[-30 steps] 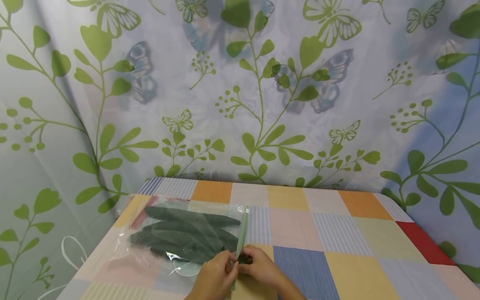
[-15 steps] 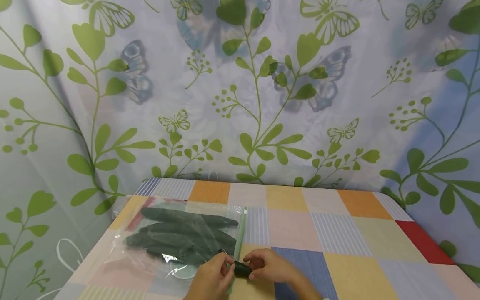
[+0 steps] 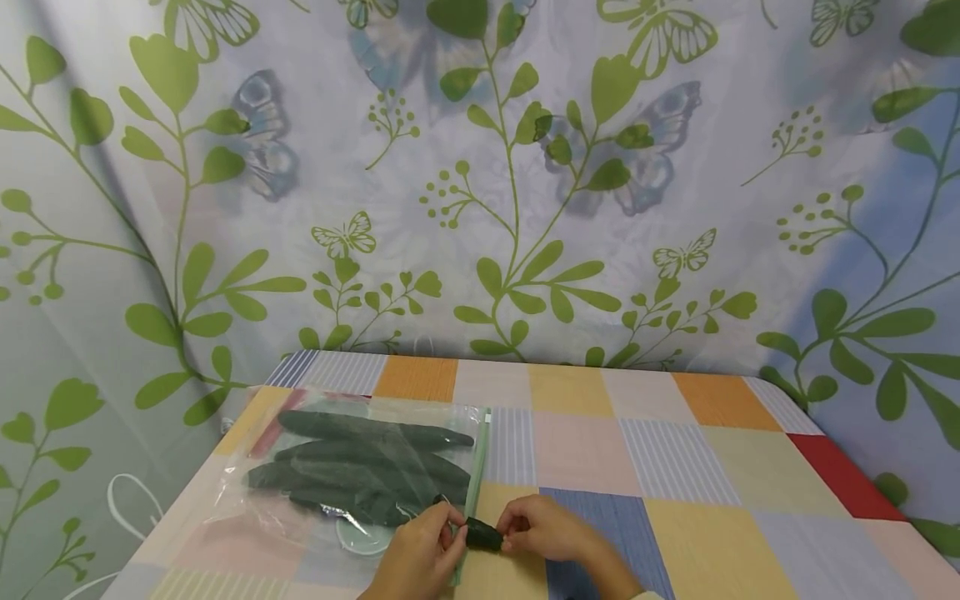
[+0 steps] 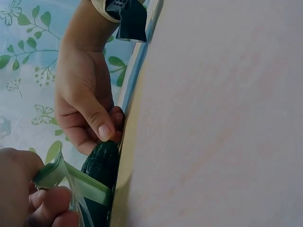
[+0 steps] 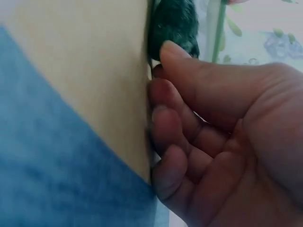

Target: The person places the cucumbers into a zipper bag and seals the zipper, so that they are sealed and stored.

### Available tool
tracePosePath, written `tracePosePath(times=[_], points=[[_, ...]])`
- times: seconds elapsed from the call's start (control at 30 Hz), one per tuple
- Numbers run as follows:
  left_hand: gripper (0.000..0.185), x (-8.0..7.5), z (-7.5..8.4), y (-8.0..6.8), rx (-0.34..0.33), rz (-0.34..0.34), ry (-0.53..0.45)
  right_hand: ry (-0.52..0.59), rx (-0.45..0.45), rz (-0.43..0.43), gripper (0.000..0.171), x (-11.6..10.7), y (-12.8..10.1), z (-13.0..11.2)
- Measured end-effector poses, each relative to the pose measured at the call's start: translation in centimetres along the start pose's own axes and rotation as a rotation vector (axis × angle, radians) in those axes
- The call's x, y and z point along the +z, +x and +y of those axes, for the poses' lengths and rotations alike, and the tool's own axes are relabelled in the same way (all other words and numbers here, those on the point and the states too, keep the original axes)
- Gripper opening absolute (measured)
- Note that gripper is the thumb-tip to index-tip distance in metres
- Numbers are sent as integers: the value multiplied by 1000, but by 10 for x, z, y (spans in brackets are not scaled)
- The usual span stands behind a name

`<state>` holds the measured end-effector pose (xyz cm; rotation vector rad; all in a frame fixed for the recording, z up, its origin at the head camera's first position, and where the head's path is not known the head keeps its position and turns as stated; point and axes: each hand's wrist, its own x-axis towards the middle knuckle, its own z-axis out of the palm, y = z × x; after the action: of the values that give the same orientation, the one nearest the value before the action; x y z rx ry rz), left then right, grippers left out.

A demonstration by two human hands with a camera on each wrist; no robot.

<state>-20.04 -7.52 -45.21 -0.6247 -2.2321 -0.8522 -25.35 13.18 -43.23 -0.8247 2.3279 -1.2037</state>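
Observation:
A clear zip bag point(image 3: 236, 508) lies on the left half of the table with several dark green cucumbers point(image 3: 360, 475) inside. One cucumber's end point(image 3: 484, 534) sticks out past the bag's green zip strip point(image 3: 477, 475). My left hand point(image 3: 422, 552) pinches the bag's edge by the strip, as the left wrist view shows close up. With thumb and fingers, my right hand point(image 3: 551, 529) pinches the tip of the protruding cucumber. In the right wrist view, the thumb of my right hand point(image 5: 213, 132) lies on the cucumber point(image 5: 175, 23), its other fingers curled below.
A patchwork-patterned cloth point(image 3: 585, 442) covers the table. Behind it hangs a curtain point(image 3: 420, 275) printed with leaves and butterflies. A white cord point(image 3: 112, 508) loops beside the table's left edge.
My right hand has moved slightly right from the bag's mouth, and its fingers now meet at the cucumber's tip. More of that cucumber shows outside the strip. My left hand stays at the edge.

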Motion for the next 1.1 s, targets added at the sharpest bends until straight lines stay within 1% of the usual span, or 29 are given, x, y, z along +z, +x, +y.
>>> tracePosePath(times=[0.1,0.2,0.33,0.4,0.57,0.7,0.87,0.97,1.1], points=[[21,0,0,-1,-4,-15,0,2,-11,27,12,4,3,1],[23,0,0,-1,-8,-16,-8,4,-19,68,15,9,6,0],[23,1,0,-3,-10,-5,-11,-11,-34,115,19,19,13,-2],[23,2,0,-3,-10,2,-12,0,-32,130,19,23,15,-4],[24,2,0,-3,-1,6,-29,28,-30,157,18,29,18,-10],[26,2,0,-3,11,6,-35,37,-23,163,20,34,21,-12],[27,1,-2,-2,13,10,-35,11,-28,194,21,38,24,-14],[26,1,-2,-2,11,12,-39,-12,-30,205,17,40,25,-15],[26,2,-1,-1,4,6,-58,-48,-10,235,12,41,25,-13]])
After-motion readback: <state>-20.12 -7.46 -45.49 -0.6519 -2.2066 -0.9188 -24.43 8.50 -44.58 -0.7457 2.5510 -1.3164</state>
